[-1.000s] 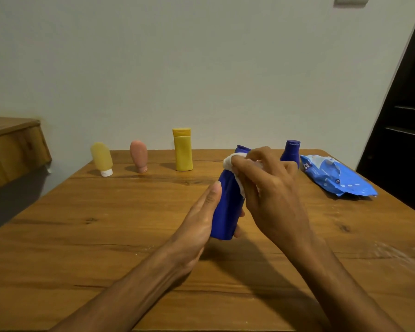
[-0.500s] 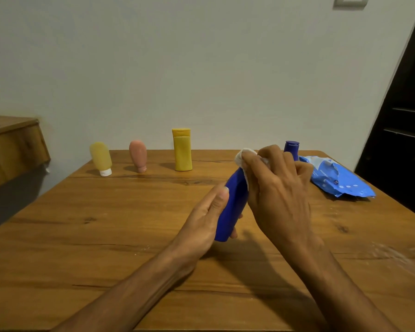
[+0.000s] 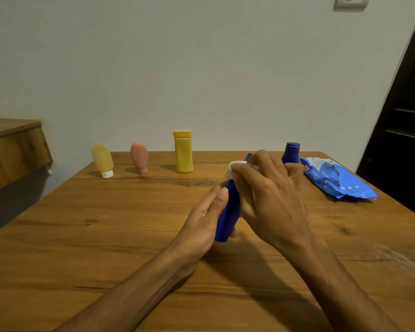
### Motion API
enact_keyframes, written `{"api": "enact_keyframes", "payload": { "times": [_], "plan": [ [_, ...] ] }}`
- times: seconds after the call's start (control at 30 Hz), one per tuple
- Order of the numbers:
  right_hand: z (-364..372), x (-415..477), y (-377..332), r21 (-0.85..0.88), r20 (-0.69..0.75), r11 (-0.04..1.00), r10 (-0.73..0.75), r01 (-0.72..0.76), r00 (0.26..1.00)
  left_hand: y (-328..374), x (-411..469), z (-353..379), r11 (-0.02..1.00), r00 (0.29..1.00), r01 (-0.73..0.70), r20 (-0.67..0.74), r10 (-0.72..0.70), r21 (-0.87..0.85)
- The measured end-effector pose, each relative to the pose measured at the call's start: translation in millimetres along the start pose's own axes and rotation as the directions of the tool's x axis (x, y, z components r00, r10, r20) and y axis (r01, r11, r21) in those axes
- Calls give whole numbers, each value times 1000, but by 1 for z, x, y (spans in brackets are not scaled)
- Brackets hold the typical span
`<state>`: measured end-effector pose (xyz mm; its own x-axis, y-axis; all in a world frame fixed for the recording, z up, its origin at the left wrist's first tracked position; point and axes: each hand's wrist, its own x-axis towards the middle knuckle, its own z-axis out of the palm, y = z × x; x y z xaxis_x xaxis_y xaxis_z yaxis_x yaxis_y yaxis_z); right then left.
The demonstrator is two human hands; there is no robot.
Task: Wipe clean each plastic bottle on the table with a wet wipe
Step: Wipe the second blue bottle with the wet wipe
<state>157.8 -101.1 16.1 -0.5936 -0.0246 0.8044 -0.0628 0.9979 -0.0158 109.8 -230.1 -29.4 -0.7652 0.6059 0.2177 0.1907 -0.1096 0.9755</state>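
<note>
Wooden table point(image 3: 106, 236). Back row, left to right, all standing: pale yellow tube point(image 3: 102, 159), pink tube point(image 3: 139, 160), yellow bottle point(image 3: 183, 152), dark blue bottle point(image 3: 291, 153). Blue wipes pack point(image 3: 333, 180) far right.

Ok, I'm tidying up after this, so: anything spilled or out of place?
A whitish streaky smear marks the brown wooden table near its right edge, nearer the camera than the crumpled blue wipe pack. Possibly moisture.
</note>
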Motion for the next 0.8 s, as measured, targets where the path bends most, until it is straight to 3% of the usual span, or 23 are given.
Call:
{"api": "enact_keyframes", "payload": {
  "times": [0.13,0.33,0.53,0.7,0.8],
  "plan": [
    [0,0,3,70,-46,997,-20,24,999,1,0,1,998,999,35,-3,-35,-51],
    [4,3,8,396,-180,911,201,-116,963,6,-1,3,969,995,95,33,-90,-230],
    [10,-1,11,578,-112,815,129,-41,985,12,0,0,849,983,181,66,-171,-497],
    [8,4,11,697,-142,707,303,-122,942,13,-1,-3,794,966,258,173,-195,-550],
    [6,6,12,752,-76,641,314,-152,947,15,1,-6,777,965,260,185,-186,-574]
  ]
}}
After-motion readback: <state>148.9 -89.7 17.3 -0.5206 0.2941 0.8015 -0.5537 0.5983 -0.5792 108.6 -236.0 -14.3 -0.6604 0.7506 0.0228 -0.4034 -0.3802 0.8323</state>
